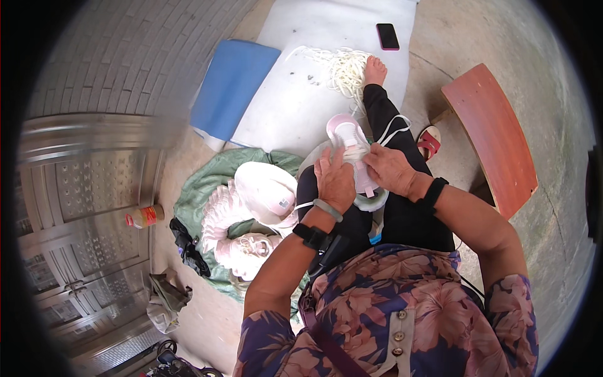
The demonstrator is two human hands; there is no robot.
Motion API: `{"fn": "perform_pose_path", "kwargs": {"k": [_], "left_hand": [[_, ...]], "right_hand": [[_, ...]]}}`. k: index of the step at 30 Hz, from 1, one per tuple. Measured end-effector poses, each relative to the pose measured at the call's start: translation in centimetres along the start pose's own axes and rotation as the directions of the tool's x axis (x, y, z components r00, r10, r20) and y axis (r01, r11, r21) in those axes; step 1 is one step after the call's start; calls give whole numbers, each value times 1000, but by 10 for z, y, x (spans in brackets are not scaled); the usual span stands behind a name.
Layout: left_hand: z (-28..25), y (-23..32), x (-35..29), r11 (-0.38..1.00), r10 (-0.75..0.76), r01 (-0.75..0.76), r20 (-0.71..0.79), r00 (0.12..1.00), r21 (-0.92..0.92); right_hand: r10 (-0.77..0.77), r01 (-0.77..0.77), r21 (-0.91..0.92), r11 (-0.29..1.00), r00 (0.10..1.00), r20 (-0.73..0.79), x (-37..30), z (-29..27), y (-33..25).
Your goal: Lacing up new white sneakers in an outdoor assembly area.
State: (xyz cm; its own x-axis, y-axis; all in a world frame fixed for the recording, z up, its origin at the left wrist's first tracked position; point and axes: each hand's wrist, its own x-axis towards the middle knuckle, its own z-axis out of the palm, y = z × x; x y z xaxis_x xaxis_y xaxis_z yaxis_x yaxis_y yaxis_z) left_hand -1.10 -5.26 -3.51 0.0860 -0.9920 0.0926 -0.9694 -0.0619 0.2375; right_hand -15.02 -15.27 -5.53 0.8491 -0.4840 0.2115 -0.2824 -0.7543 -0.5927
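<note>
A pale pink and white shoe upper (347,130) lies across my lap, its rounded pink end pointing away from me. My left hand (335,180) rests on its left side, fingers bent over the lacing area. On the opposite edge, my right hand (391,169) has thumb and forefinger pinched together at a white shoelace (394,131), which loops out over my right thigh. Another lace end sticks out beside my left wrist. The fingers partly hide the eyelets. To my left, a curved row of similar pink uppers (220,217) sits on a green cloth (193,188).
White laces (348,70) lie heaped by my bare foot on a white sheet (270,103). A phone (387,36) and a folded blue mat (233,88) are there too. A wooden bench (496,135) stands right; a bottle (145,217) is by the metal door (94,188).
</note>
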Motion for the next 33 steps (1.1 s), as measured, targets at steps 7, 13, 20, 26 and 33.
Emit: {"fn": "perform_pose_path", "kwargs": {"k": [7, 13, 20, 26, 33], "left_hand": [[-1, -8, 7, 994, 32, -33, -9, 999, -107], [5, -22, 5, 955, -8, 8, 1, 1000, -297], [15, -21, 0, 949, -85, 56, -81, 993, -311], [16, -24, 0, 912, -116, 90, -41, 992, -400], [15, -16, 0, 933, -158, 145, -14, 987, -329]], "right_hand": [[42, -42, 13, 999, 998, 46, 1, -2, -2], [67, -68, 33, 997, 998, 21, 4, -3, -5], [58, -60, 55, 997, 998, 25, 2, -3, -6], [84, -86, 29, 996, 995, 60, 3, -1, -7], [45, -44, 113, 993, 999, -1, 2, -7, -7]]}}
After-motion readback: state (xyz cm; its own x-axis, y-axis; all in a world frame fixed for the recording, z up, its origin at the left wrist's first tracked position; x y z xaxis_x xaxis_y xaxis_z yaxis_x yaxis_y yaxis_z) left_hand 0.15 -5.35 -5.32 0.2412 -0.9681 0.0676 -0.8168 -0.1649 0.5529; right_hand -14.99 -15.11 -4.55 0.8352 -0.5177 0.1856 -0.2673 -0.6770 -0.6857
